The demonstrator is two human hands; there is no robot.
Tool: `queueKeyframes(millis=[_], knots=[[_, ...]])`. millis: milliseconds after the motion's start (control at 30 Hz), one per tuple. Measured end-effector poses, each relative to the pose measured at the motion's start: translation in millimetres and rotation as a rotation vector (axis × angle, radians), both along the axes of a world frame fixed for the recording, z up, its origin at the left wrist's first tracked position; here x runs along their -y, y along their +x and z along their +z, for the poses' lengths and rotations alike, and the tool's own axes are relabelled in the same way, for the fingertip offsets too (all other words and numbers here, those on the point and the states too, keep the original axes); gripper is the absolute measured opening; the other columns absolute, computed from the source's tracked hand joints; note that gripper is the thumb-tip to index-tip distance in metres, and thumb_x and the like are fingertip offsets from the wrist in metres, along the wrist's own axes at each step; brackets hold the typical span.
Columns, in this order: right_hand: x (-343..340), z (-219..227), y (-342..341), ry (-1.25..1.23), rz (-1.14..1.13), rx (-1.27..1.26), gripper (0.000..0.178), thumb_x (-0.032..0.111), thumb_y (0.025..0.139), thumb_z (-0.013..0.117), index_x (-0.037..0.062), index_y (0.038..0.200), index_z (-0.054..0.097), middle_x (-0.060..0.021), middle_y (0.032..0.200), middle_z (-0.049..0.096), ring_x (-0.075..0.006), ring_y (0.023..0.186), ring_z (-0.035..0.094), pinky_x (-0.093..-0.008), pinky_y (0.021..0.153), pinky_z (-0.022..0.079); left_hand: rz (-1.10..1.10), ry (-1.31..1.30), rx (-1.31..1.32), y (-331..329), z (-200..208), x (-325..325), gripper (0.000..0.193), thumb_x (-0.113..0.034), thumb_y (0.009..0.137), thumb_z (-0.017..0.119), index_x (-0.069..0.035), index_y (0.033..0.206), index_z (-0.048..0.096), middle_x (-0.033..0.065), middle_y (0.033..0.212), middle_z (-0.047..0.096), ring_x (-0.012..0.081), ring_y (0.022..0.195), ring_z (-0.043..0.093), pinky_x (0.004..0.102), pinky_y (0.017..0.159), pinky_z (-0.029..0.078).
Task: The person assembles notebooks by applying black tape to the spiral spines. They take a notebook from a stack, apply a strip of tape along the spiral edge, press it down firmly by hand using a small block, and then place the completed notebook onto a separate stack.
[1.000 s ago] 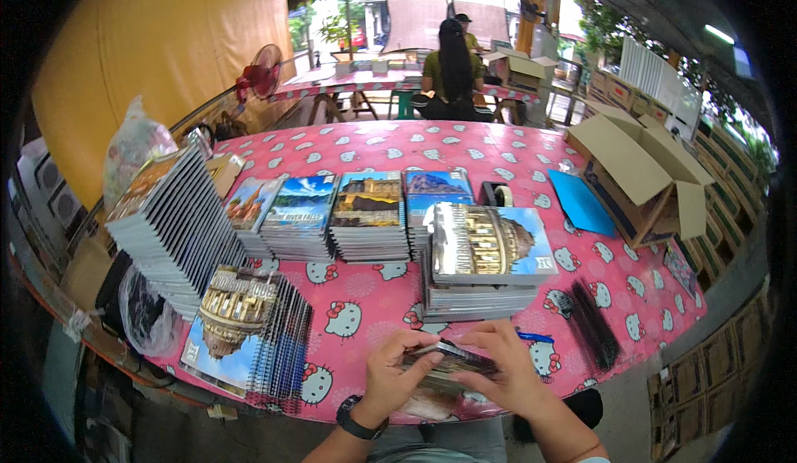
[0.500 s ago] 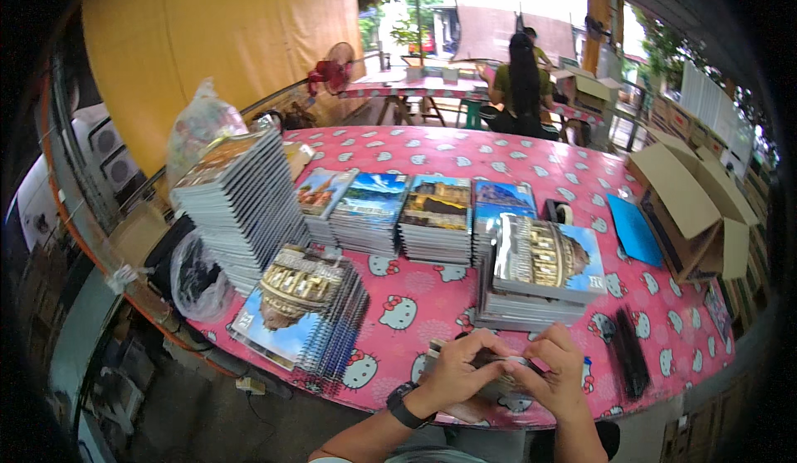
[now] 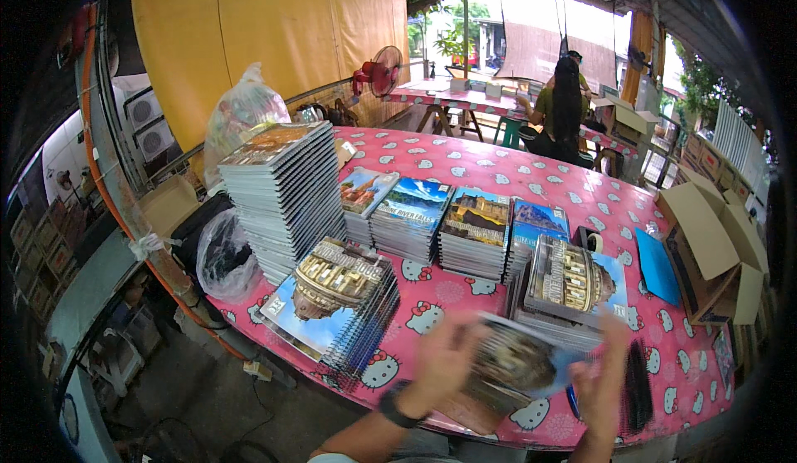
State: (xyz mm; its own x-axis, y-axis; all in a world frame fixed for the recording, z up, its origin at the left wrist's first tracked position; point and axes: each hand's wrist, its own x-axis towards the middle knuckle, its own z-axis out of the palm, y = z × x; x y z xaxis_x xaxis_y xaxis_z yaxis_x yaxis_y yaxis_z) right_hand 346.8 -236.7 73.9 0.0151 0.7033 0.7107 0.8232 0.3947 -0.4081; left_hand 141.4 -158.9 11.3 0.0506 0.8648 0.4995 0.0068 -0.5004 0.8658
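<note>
Currently, a booklet (image 3: 515,359) lies between the two hands, on the person's side of the book pile (image 3: 573,279). Both hands are blurred by motion. The left hand (image 3: 448,362) is half curled, its fingers overlapping the booklet's left edge; whether they pinch it, I cannot tell. The right hand (image 3: 602,380), nearer the person than the pile, has its fingers raised and partly spread by the booklet's right edge; I cannot tell whether it grips or merely touches. A blue pen (image 3: 573,401) shows beside that hand.

The pile's top cover bears large pale lettering running along its left end; the booklet's own print is too smeared to read. White title lettering also crosses the waterfall-covered book stack (image 3: 411,214), left of the pile. The tall book stack (image 3: 278,197) stands farther left.

The booklet's long axis runs roughly left to right, dipping toward the right hand. Its pictured dome points right, like the dome atop the pile. A bundle of black coils (image 3: 639,388) lies to the pile's right, closer to the person.
</note>
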Motion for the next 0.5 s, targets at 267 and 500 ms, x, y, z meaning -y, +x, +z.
queueKeyframes(millis=[267,500], knots=[[-39.9,-43.1,118.7,-0.064,-0.362,-0.35,0.04,0.025,0.085,0.058,0.0002,0.115,0.052,-0.0121,0.111,0.054,-0.0203,0.102,0.05,-0.0332,0.085,0.039,0.887,0.052,0.126,-190.3,14.5,-13.2,0.033,-0.01,0.089,0.051,-0.001,0.119,0.045,0.008,0.102,0.055,0.0122,0.088,0.044,0.0284,0.076,0.039],[-85.8,-82.2,156.9,-0.209,-0.247,-0.582,0.034,0.021,0.084,0.06,-0.002,0.109,0.054,-0.0062,0.089,0.06,-0.0124,0.076,0.054,-0.025,0.067,0.044,1.152,0.106,-0.7,-240.6,-31.5,-12.1,0.043,-0.023,0.083,0.059,0.002,0.117,0.048,0.0183,0.109,0.055,0.0314,0.105,0.048,0.039,0.088,0.037]])
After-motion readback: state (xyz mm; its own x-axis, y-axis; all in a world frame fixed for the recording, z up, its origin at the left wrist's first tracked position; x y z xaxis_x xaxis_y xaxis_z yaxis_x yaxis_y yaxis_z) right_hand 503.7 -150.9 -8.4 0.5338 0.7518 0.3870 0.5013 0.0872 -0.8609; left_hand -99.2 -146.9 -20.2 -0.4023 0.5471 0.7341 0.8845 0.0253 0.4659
